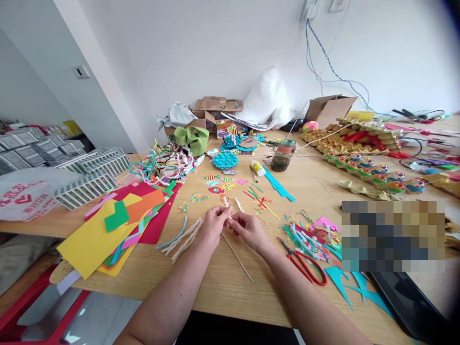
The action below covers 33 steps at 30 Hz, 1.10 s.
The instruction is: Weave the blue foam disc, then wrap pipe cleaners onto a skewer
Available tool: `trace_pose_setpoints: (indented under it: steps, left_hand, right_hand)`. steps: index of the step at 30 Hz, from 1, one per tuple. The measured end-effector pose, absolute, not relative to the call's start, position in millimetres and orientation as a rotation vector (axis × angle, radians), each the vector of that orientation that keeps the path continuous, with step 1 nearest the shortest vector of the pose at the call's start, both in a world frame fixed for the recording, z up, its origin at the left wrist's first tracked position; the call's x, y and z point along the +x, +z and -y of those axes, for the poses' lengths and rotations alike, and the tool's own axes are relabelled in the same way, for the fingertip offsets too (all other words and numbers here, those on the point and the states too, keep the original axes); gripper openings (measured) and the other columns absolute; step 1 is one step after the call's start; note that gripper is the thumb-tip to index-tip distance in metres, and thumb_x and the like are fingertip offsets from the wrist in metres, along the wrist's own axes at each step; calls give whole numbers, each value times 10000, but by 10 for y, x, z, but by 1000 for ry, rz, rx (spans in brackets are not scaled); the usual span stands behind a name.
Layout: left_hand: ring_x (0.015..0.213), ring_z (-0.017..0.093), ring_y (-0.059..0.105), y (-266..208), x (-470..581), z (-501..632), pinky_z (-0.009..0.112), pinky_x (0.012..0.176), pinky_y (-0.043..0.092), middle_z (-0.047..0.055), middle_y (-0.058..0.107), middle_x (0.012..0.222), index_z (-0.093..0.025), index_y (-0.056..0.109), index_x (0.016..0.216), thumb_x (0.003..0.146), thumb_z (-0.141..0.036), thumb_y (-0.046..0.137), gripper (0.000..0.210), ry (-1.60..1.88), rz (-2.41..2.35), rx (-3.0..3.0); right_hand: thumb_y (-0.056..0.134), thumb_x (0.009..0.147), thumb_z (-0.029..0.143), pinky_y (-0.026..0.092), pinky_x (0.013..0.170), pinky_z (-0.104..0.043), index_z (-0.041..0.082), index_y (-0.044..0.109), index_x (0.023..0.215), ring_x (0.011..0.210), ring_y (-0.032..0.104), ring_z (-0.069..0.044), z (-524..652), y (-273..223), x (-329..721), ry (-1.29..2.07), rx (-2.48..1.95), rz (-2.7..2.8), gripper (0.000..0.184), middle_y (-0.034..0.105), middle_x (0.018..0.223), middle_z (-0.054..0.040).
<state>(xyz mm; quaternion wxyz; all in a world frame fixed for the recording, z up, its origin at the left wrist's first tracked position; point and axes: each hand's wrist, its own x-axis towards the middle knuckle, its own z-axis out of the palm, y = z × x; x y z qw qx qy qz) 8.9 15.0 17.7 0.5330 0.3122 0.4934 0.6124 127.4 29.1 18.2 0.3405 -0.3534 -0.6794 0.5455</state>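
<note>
Over the middle of the table, my left hand [218, 221] and my right hand [247, 230] meet with their fingers pinched on a white pipe cleaner [230, 218]. Most of it is hidden by my fingertips. Just beyond them lies a white coiled piece [239, 205], and a small orange paper shape [224, 198] shows above my left fingers. A thin wooden stick [237, 258] runs between my forearms; whether its far end touches my hands I cannot tell. Left of my left hand lie white pipe cleaners [185, 239] and a blue pipe cleaner [183, 230].
Paper fish [227, 180], a glue bottle [258, 168] and a jar [283, 156] stand or lie ahead. Coloured paper [89, 239] covers the left side. Red-handled scissors [305, 266], paper scraps [316, 237] and a black tray [406, 302] are at the right.
</note>
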Motion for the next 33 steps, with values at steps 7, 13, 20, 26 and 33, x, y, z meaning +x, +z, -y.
trace_pose_setpoints:
  steps: [7,13,20,26,33]
  left_hand:
    - [399,38,358,172,95,-144,194,398,210,-50,445,455,-141,513,532,533,-454,772,407,1453,-1176,754]
    - [395,24,319,179,92,-144,190,396,180,-53,438,454,-125,531,532,517,-433,785,399,1462,-1160,711]
    - [390,23,327,196,82,-155,191,388,177,-54,439,446,-113,569,569,497,-437,796,401,1458,-1124,649]
    - [383,19,300,189,76,-174,194,394,169,-69,400,417,-117,557,559,502,-446,795,410,1508,-1117,634]
    - [370,25,307,188,67,-175,200,391,155,-63,433,426,-130,554,600,562,-448,766,385,1499,-1073,656]
  right_hand:
    - [546,779,507,360,457,-224,176,551,678,479,462,-101,-305,125,1266,1394,-940,1757,346,519,557,15]
    - [521,809,411,329,460,-223,174,556,673,472,448,-99,-294,135,1271,1312,-948,1848,276,515,540,19]
    - [512,825,349,329,479,-223,174,586,702,488,462,-102,-279,129,1283,1184,-960,1921,227,551,560,13]
    - [529,805,310,336,483,-220,178,583,715,503,468,-100,-270,149,1281,1199,-935,1899,169,547,579,14]
    - [550,779,553,420,523,-245,154,598,712,515,518,-108,-293,196,1305,1665,-825,1532,407,588,621,-16]
